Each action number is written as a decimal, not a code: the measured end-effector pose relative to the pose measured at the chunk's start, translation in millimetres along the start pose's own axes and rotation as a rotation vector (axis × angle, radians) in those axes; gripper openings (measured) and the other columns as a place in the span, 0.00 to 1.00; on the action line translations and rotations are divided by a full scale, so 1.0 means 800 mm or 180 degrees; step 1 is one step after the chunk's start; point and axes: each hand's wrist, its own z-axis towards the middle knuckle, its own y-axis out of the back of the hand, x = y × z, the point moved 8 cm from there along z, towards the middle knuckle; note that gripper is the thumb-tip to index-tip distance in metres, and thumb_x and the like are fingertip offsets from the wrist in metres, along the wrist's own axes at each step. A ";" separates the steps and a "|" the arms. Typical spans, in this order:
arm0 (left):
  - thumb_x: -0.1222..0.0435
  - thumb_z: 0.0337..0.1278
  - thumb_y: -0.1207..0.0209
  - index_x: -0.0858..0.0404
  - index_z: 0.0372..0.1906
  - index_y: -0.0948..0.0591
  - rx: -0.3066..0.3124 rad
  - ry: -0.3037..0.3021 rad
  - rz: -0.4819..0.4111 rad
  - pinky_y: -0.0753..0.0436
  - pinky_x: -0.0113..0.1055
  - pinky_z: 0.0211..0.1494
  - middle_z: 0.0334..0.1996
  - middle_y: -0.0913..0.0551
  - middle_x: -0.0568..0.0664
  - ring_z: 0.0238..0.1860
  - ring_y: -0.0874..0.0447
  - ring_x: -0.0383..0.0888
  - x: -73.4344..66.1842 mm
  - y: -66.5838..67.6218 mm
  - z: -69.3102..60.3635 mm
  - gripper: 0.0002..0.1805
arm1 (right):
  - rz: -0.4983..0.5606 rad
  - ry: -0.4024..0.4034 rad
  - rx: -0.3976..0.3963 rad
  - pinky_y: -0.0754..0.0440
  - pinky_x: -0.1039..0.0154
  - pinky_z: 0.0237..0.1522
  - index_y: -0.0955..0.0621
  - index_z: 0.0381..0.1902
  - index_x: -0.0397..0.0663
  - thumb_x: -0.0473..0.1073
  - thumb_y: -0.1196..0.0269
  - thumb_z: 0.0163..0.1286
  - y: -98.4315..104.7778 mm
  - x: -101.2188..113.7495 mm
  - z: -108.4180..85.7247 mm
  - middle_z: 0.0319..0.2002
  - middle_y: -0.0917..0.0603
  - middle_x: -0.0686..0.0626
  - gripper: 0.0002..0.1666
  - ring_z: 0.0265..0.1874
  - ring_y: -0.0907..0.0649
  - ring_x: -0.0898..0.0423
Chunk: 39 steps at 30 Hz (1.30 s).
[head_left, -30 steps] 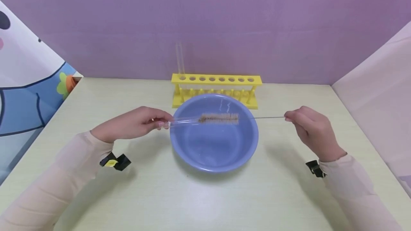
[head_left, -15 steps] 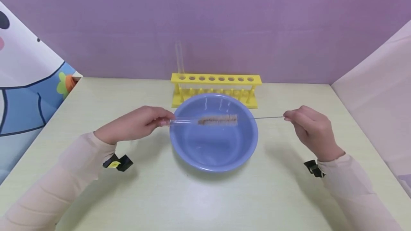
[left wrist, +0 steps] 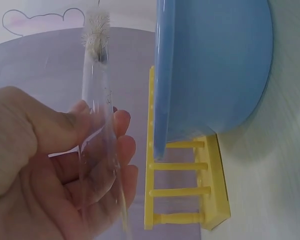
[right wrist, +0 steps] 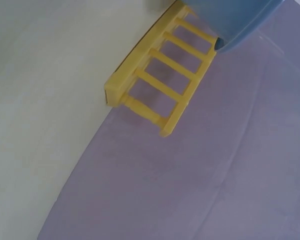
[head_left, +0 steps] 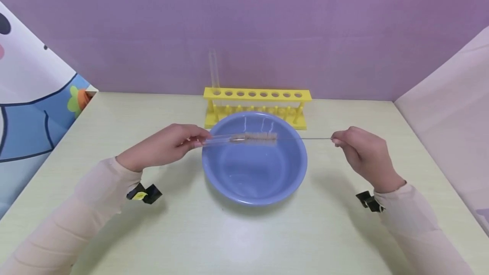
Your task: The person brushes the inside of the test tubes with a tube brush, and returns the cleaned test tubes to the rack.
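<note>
Held level over the blue basin (head_left: 254,200), a clear glass test tube (head_left: 219,140) is gripped at its left end by my left hand (head_left: 166,145). In the left wrist view, the thumb and curled fingers wrap the test tube (left wrist: 97,125). A test tube brush (head_left: 261,138) with pale bristles has its tip inside the tube's mouth, and bristles fan out beyond it. To the right, my right hand (head_left: 364,152) pinches the end of the brush's thin twisted wire handle (head_left: 315,138). Only a sliver of that hand shows in the right wrist view.
A yellow test tube rack (head_left: 257,94) stands right behind the basin, its lower part partly hidden by it. Another clear test tube (head_left: 214,69) stands upright in the rack's leftmost hole. A purple backdrop (head_left: 252,33) rises behind the pale table (head_left: 244,241).
My right hand has shifted slightly left with the brush. My left hand has edged a little right with the test tube, and both hands keep their grip.
</note>
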 end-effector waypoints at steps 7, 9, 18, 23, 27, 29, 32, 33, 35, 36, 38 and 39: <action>0.76 0.60 0.45 0.66 0.50 0.20 -0.0100 -0.0170 0.0114 0.22 0.35 0.39 0.38 0.17 0.47 0.38 0.22 0.40 -0.008 0.000 0.002 0.14 | 0.0382 -0.0336 0.0096 0.32 0.79 0.30 0.19 0.26 0.36 0.52 0.46 0.71 -0.004 -0.014 -0.002 0.18 0.22 0.51 0.24 0.21 0.27 0.66; 0.76 0.59 0.45 0.66 0.50 0.20 -0.0130 -0.0237 0.0160 0.22 0.35 0.38 0.37 0.17 0.47 0.37 0.22 0.40 -0.010 -0.001 0.002 0.14 | 0.0456 -0.0432 0.0106 0.31 0.80 0.31 0.19 0.26 0.36 0.52 0.46 0.71 -0.005 -0.016 -0.002 0.18 0.22 0.51 0.25 0.21 0.26 0.68; 0.76 0.59 0.45 0.67 0.51 0.21 -0.0181 -0.0256 0.0173 0.21 0.36 0.40 0.36 0.18 0.46 0.38 0.22 0.40 -0.010 -0.003 0.003 0.15 | 0.0657 -0.0708 0.0136 0.29 0.81 0.36 0.18 0.27 0.38 0.53 0.45 0.70 -0.009 -0.019 -0.004 0.18 0.21 0.51 0.24 0.25 0.25 0.71; 0.76 0.59 0.44 0.67 0.51 0.21 -0.0200 -0.0255 0.0190 0.20 0.38 0.41 0.37 0.17 0.46 0.38 0.21 0.40 -0.009 -0.004 0.003 0.15 | 0.0708 -0.0803 0.0199 0.30 0.80 0.35 0.17 0.28 0.39 0.43 0.40 0.68 -0.012 -0.020 -0.003 0.19 0.21 0.52 0.14 0.25 0.25 0.71; 0.76 0.58 0.43 0.67 0.51 0.21 -0.0217 -0.0237 0.0220 0.21 0.37 0.40 0.38 0.17 0.46 0.37 0.21 0.41 -0.010 -0.005 0.004 0.15 | 0.0702 -0.0841 0.0246 0.31 0.78 0.32 0.18 0.27 0.40 0.25 0.37 0.58 -0.014 -0.019 -0.003 0.18 0.21 0.53 0.07 0.23 0.27 0.70; 0.76 0.58 0.43 0.66 0.51 0.21 -0.0225 -0.0225 0.0227 0.21 0.36 0.39 0.39 0.17 0.46 0.37 0.21 0.40 -0.011 -0.005 0.004 0.15 | 0.0698 -0.0859 0.0261 0.32 0.78 0.31 0.18 0.27 0.41 0.22 0.37 0.55 -0.015 -0.018 -0.002 0.18 0.21 0.54 0.11 0.21 0.28 0.70; 0.75 0.58 0.42 0.66 0.51 0.21 -0.0251 -0.0224 0.0254 0.20 0.36 0.39 0.39 0.17 0.47 0.37 0.21 0.41 -0.011 -0.005 0.005 0.15 | 0.0697 -0.0906 0.0313 0.32 0.78 0.29 0.18 0.27 0.42 0.20 0.37 0.53 -0.016 -0.017 0.001 0.18 0.21 0.54 0.13 0.20 0.28 0.70; 0.75 0.58 0.42 0.65 0.51 0.21 -0.0256 -0.0226 0.0267 0.20 0.36 0.39 0.39 0.17 0.47 0.37 0.21 0.41 -0.012 -0.005 0.005 0.15 | 0.0700 -0.0928 0.0338 0.32 0.78 0.29 0.18 0.27 0.42 0.20 0.37 0.53 -0.016 -0.016 0.001 0.18 0.21 0.55 0.13 0.20 0.29 0.70; 0.75 0.58 0.42 0.65 0.51 0.21 -0.0268 -0.0232 0.0283 0.20 0.36 0.40 0.40 0.18 0.47 0.37 0.21 0.41 -0.013 -0.005 0.006 0.15 | 0.0707 -0.0980 0.0397 0.32 0.78 0.29 0.18 0.27 0.43 0.19 0.37 0.53 -0.017 -0.016 0.003 0.19 0.21 0.55 0.14 0.19 0.29 0.71; 0.75 0.57 0.42 0.65 0.50 0.21 -0.0276 -0.0235 0.0291 0.20 0.36 0.40 0.39 0.18 0.48 0.37 0.21 0.41 -0.013 -0.005 0.006 0.15 | 0.0718 -0.1006 0.0428 0.32 0.78 0.28 0.18 0.27 0.43 0.19 0.38 0.53 -0.018 -0.016 0.004 0.19 0.21 0.55 0.14 0.19 0.29 0.71; 0.75 0.57 0.41 0.65 0.50 0.21 -0.0286 -0.0238 0.0296 0.19 0.37 0.40 0.39 0.18 0.48 0.37 0.21 0.42 -0.014 -0.005 0.007 0.15 | 0.0745 -0.1049 0.0458 0.33 0.78 0.27 0.18 0.27 0.43 0.18 0.38 0.53 -0.019 -0.016 0.004 0.18 0.21 0.55 0.15 0.18 0.29 0.71; 0.75 0.57 0.41 0.65 0.50 0.21 -0.0294 -0.0238 0.0297 0.19 0.36 0.40 0.39 0.18 0.48 0.37 0.21 0.41 -0.014 -0.005 0.008 0.15 | 0.0759 -0.1056 0.0444 0.33 0.78 0.27 0.18 0.27 0.43 0.18 0.38 0.52 -0.020 -0.017 0.005 0.18 0.21 0.55 0.15 0.18 0.29 0.70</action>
